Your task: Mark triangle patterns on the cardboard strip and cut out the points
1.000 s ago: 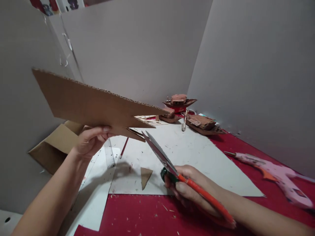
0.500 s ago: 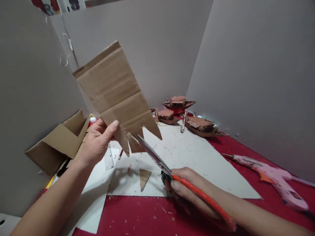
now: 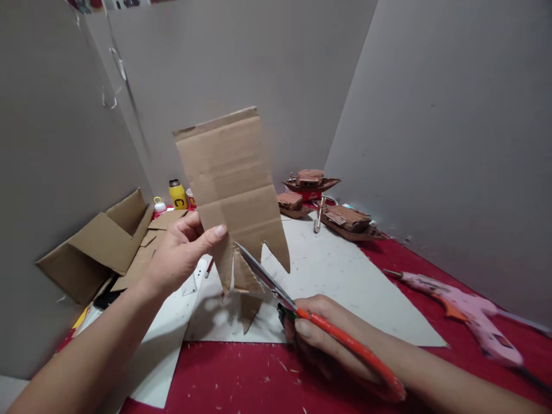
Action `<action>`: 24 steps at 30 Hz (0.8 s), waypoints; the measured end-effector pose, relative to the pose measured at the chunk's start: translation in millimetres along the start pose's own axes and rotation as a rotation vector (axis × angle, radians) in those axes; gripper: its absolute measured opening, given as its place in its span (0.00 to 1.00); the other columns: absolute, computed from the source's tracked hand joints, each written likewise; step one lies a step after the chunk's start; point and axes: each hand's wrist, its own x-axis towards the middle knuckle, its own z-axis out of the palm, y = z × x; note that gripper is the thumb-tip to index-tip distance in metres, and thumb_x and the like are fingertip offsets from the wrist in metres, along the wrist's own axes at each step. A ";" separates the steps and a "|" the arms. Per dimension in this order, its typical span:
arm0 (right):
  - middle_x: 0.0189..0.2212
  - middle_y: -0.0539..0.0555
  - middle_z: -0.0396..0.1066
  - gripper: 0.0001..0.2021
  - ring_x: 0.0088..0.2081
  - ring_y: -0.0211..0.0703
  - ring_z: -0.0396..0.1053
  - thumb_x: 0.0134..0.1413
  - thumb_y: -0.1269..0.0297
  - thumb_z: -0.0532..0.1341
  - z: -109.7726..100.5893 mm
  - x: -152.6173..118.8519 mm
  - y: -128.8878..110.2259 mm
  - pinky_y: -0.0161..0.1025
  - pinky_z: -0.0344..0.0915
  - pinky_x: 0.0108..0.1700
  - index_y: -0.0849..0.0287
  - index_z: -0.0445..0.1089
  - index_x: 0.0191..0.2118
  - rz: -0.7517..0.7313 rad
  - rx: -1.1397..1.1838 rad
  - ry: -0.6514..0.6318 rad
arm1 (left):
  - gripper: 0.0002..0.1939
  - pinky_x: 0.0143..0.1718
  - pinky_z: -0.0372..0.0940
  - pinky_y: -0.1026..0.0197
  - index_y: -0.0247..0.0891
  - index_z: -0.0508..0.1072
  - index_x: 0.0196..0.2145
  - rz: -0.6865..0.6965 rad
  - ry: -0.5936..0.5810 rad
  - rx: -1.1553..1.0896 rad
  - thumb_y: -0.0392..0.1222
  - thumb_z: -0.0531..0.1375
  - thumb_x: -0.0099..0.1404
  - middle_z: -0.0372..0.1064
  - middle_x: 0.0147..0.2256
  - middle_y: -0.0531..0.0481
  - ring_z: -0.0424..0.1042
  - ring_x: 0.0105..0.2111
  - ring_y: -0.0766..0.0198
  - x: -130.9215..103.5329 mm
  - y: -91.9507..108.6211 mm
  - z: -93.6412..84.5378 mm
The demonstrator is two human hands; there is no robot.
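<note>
My left hand (image 3: 183, 250) pinches the lower left edge of a brown cardboard sheet (image 3: 233, 178), thumb in front. The sheet stands nearly upright, its lower edge notched into pointed strips. Scissors with an orange-red handle (image 3: 349, 345) are in my right hand (image 3: 321, 330), fingers wrapped round the grips. Their blade tips touch the cardboard at the top of the left notch, beside the middle strip. Below the sheet, a small cardboard triangle (image 3: 250, 313) lies on the white board (image 3: 345, 287), partly hidden by the middle strip.
An open cardboard box (image 3: 99, 241) stands at the left, with a yellow bottle (image 3: 177, 194) behind. Brown model boats (image 3: 351, 221) sit at the back right. A pink glue gun (image 3: 470, 310) lies on the red cloth (image 3: 233, 379) at the right. Grey panels surround the table.
The cardboard has turned more upright and moved down and right with my left hand. The scissor tips have shifted slightly left, to the top of the left notch. The yellow bottle has come into sight.
</note>
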 end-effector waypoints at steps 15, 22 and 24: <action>0.18 0.48 0.61 0.34 0.17 0.33 0.60 0.58 0.30 0.49 4.4 -2.5 -5.1 0.29 0.54 0.19 0.62 0.64 0.31 -0.026 0.084 -0.049 | 0.09 0.25 0.63 0.71 0.43 0.81 0.38 -0.084 0.051 0.021 0.45 0.70 0.59 0.77 0.35 0.53 0.70 0.29 0.71 0.6 2.2 -7.6; 0.14 0.46 0.58 0.35 0.14 0.32 0.56 0.53 0.26 0.50 10.9 -3.4 -4.9 0.29 0.51 0.16 0.61 0.64 0.29 0.043 0.163 -0.010 | 0.11 0.24 0.60 0.70 0.44 0.81 0.40 -0.111 0.005 0.050 0.49 0.69 0.60 0.76 0.35 0.53 0.68 0.29 0.71 0.7 3.2 -9.0; 0.14 0.46 0.58 0.34 0.14 0.32 0.56 0.55 0.28 0.50 12.2 -3.3 -3.1 0.29 0.51 0.16 0.61 0.64 0.30 0.022 0.185 -0.024 | 0.11 0.23 0.59 0.71 0.45 0.80 0.40 -0.102 -0.004 0.051 0.49 0.69 0.61 0.76 0.34 0.54 0.67 0.28 0.71 1.3 3.0 -9.9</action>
